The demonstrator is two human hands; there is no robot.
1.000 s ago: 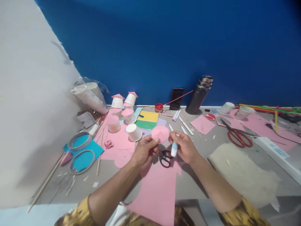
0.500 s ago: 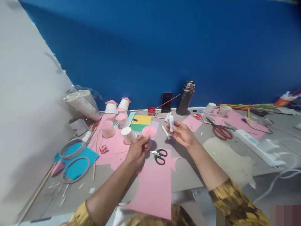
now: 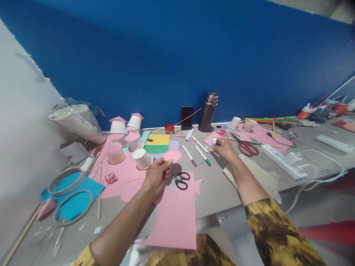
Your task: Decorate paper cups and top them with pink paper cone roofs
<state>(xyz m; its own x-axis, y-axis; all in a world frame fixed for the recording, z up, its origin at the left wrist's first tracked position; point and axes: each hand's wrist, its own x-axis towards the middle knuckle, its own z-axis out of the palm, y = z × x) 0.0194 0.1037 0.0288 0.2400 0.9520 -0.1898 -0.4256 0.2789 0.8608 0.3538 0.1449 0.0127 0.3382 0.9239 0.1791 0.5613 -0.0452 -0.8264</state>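
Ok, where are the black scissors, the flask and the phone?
scissors (image 3: 181, 184), head view, on a black handle
flask (image 3: 207, 116), head view, on its dark body
phone (image 3: 186, 118), head view, on its dark screen

The wall is being covered by a deep blue colour. Brown patches are being shown on the yellow sleeves. The scissors are being marked by red handles, the counter by plain grey.
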